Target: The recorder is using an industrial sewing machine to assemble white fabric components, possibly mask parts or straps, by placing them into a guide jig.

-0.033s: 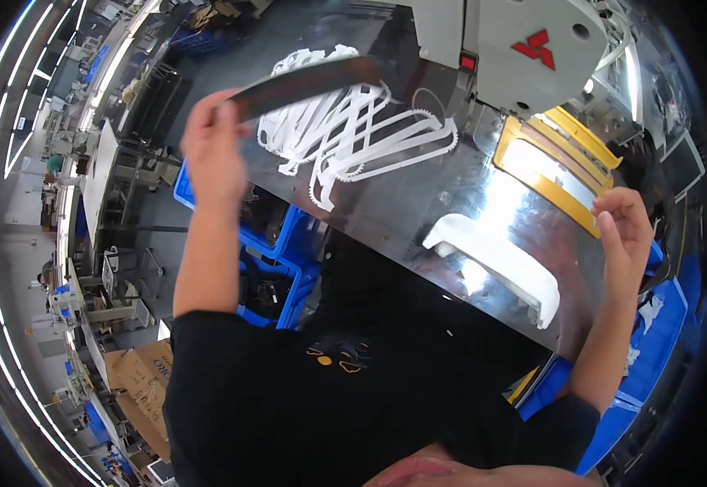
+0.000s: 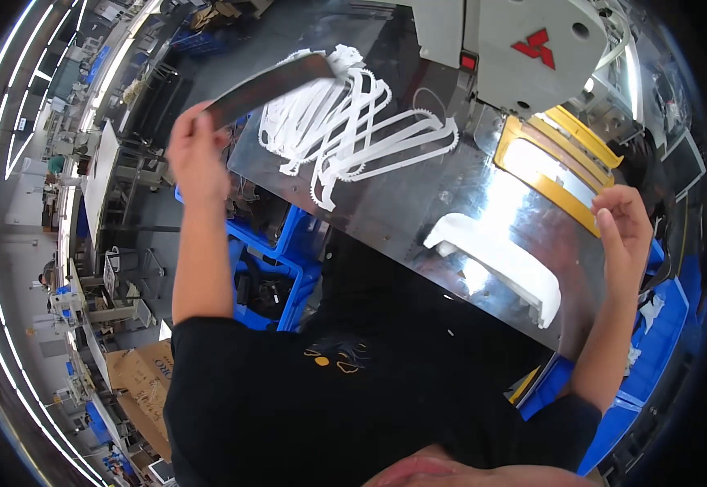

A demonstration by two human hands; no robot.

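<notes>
My left hand [image 2: 197, 154] is closed on one end of a long dark flat strip [image 2: 276, 85]. The strip is lifted and slants up to the right, partly in front of a heap of thin white looped strips with toothed ends [image 2: 329, 122] on the metal table. My right hand [image 2: 625, 223] has thumb and fingers at the right end of a yellow frame [image 2: 544, 184], apparently pinching its edge. This frame lies under the head of a sewing machine [image 2: 524, 53]. Nearer to me, a stack of white curved pieces [image 2: 495, 264] rests on the table.
Blue plastic bins [image 2: 292, 235] stand below the table's left edge, and another blue bin [image 2: 653, 349] is at the right. A cardboard box [image 2: 146, 377] sits at lower left. More yellow bars [image 2: 576, 134] lie behind the frame, close to the machine.
My left hand has moved left with the dark strip, uncovering more of the white loops. My right hand and the yellow frame look the same.
</notes>
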